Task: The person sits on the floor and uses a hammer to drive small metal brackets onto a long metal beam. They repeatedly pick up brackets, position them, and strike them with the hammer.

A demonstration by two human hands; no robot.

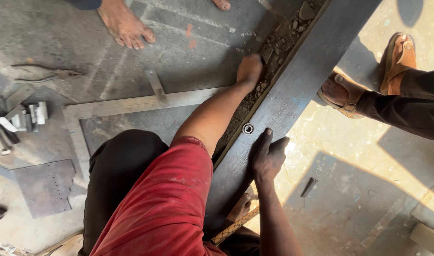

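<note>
The step in hand looks like positioning a small ring (247,128) on the dark steel beam (292,90). The right hand (269,156) lies spread flat just beside it. The left hand (249,70), curled, presses the far rubble-filled edge; what it grips I cannot tell. Steadiness seems needed next.

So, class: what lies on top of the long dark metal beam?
On the beam lie a small metal ring and the right hand, fingers spread flat. Whatever is beneath the palm is covered.

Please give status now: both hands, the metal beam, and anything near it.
Left hand in rubble beside beam. Right hand flat on metal beam, by washer. Another person's sandalled foot close.
</note>
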